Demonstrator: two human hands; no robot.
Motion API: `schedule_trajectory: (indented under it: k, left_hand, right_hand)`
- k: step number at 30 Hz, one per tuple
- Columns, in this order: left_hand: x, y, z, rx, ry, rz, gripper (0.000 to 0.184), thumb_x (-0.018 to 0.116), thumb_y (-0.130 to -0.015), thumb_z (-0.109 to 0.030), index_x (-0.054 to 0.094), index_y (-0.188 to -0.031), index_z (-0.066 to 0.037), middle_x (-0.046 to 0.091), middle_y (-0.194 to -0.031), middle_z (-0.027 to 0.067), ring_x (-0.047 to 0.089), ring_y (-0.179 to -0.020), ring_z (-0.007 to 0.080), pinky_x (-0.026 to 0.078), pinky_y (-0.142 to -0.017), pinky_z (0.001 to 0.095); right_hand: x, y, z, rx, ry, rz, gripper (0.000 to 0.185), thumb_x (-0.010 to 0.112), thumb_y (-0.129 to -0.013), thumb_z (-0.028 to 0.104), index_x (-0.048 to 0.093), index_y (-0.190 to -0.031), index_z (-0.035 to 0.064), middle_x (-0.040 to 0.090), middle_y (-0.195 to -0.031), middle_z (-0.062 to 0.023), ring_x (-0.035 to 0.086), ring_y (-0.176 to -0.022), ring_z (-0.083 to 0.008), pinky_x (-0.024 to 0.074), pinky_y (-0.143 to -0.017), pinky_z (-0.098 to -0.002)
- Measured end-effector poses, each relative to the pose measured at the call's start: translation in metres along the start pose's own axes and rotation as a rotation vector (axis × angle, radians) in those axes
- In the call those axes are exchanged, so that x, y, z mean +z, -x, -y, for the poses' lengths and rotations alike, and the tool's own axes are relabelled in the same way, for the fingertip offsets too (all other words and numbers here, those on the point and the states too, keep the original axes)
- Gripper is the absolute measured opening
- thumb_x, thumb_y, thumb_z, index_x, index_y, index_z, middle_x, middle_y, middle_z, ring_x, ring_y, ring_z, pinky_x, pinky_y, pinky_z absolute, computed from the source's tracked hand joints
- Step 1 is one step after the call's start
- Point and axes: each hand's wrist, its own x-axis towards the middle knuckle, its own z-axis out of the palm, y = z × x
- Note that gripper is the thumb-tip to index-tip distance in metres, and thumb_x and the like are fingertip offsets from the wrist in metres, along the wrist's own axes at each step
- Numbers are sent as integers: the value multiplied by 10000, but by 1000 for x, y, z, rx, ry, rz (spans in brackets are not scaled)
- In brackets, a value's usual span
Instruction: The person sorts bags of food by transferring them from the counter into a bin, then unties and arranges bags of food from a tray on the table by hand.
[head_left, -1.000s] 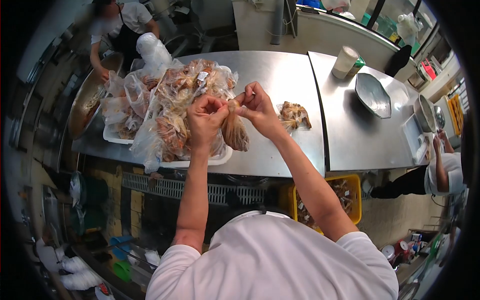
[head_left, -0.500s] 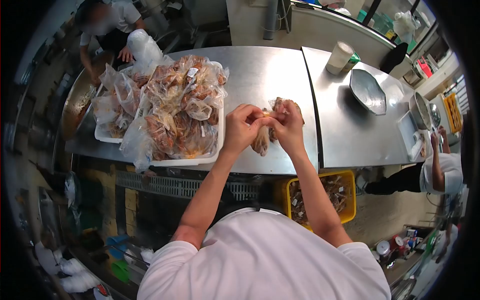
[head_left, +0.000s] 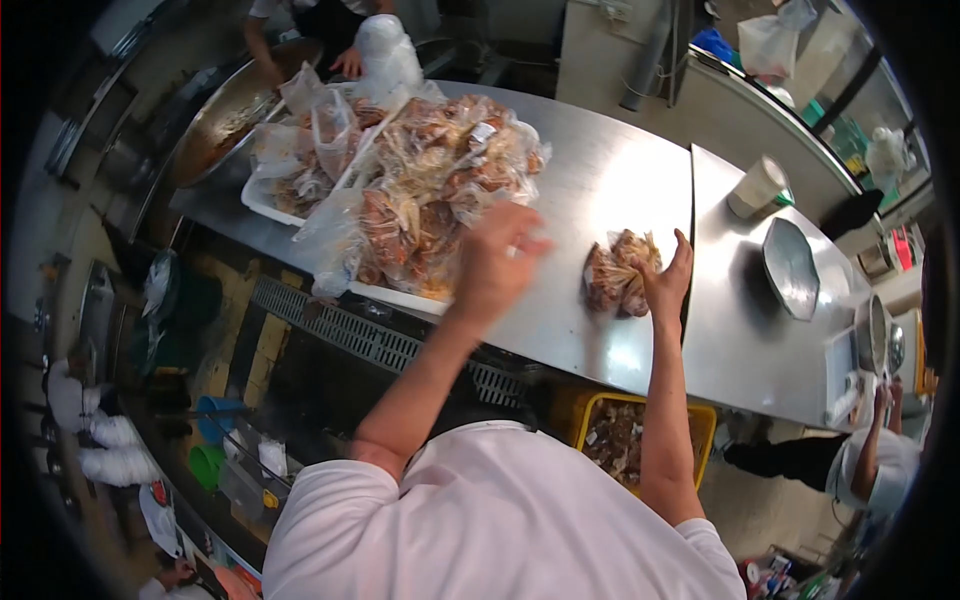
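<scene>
Two small tied plastic bags of brownish food (head_left: 618, 275) lie side by side on the steel table (head_left: 570, 130). My right hand (head_left: 668, 280) touches the right side of these bags, fingers apart. Over the front right part of a white tray (head_left: 400, 298), my left hand (head_left: 505, 255) is blurred by motion; whether it holds anything is hidden. Clear bags of reddish-brown food (head_left: 410, 225) are heaped on that tray. Beside them on the left, more filled bags (head_left: 290, 160) rest in another white tray.
A yellow crate (head_left: 703, 440) stands below the table's front edge. On the right table are a container (head_left: 758, 188) and a grey dish (head_left: 790, 268). One co-worker (head_left: 330, 25) is at a large metal bowl (head_left: 215, 125); another person (head_left: 870, 465) is at right.
The small bag that both hands held now lies beside the other small bag. My hands have separated, the left moving toward the heaped tray. The view has turned and shifted.
</scene>
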Motion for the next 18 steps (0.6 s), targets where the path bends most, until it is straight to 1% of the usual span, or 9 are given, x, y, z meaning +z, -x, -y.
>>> schedule_trajectory:
  k: [1,3,5,6,9,11,13,15,18]
  left_hand:
    - [-36,-7,28,105,-111,-139,399,831,-660,-13,688,-1032,-27,668,-992,135,640,-936,315,501,-846,409]
    - [-123,-7,44,-3,-651,-224,706,880,-627,-77,619,-1283,-57,589,-1250,187,551,-1176,363,468,-979,456]
    - [-175,8,78,-355,-914,-336,756,889,-671,-143,582,-1359,-78,574,-1275,210,546,-1187,395,488,-952,511]
    - [-197,14,113,-355,-924,-342,756,889,-671,-143,582,-1359,-78,574,-1275,210,546,-1187,395,488,-952,511]
    - [-238,-5,178,-608,-523,-74,567,845,-715,-104,627,-1235,-44,651,-1049,169,638,-990,318,536,-817,471]
    - [-230,-36,136,-273,-430,47,334,777,-770,-65,636,-1069,-16,636,-808,67,628,-714,186,524,-632,362]
    - [-209,-69,76,-274,-185,55,196,706,-832,-19,606,-1000,-29,592,-766,-30,522,-596,38,409,-511,213]
    - [-192,-92,49,-269,-107,23,201,717,-835,-21,611,-1006,-26,588,-754,-31,513,-583,41,407,-504,217]
    - [-200,-98,32,-203,34,-36,298,766,-819,-49,614,-1075,-30,604,-836,-1,544,-633,73,438,-536,230]
  right_hand:
    - [8,6,-1,-33,-18,39,793,882,-710,113,473,-1383,15,474,-1401,-223,499,-1267,-397,434,-1064,-455]
    - [19,20,6,-65,-54,138,810,877,-695,81,472,-1395,24,475,-1422,-223,461,-1327,-407,412,-1092,-459]
    - [34,27,26,-160,-176,135,750,858,-682,28,519,-1351,29,530,-1363,-208,498,-1299,-396,427,-1076,-448]
    - [44,30,44,-152,-260,162,730,853,-682,18,532,-1338,28,545,-1346,-200,512,-1288,-385,430,-1072,-443]
    - [51,30,142,-220,-593,434,738,867,-672,36,545,-1335,60,549,-1338,-172,537,-1266,-364,458,-1043,-448]
    - [52,34,210,-335,-776,625,775,878,-681,59,527,-1371,102,515,-1383,-142,572,-1197,-320,506,-961,-411]
    - [66,43,269,-502,-802,612,808,881,-694,78,506,-1406,141,454,-1449,-127,603,-1133,-269,539,-878,-360]
    - [91,49,311,-557,-803,557,818,881,-691,79,501,-1411,151,422,-1471,-139,601,-1134,-262,536,-863,-352]
    - [118,34,339,-410,-961,415,653,820,-755,46,555,-1346,124,573,-1299,-173,658,-984,-240,540,-770,-336]
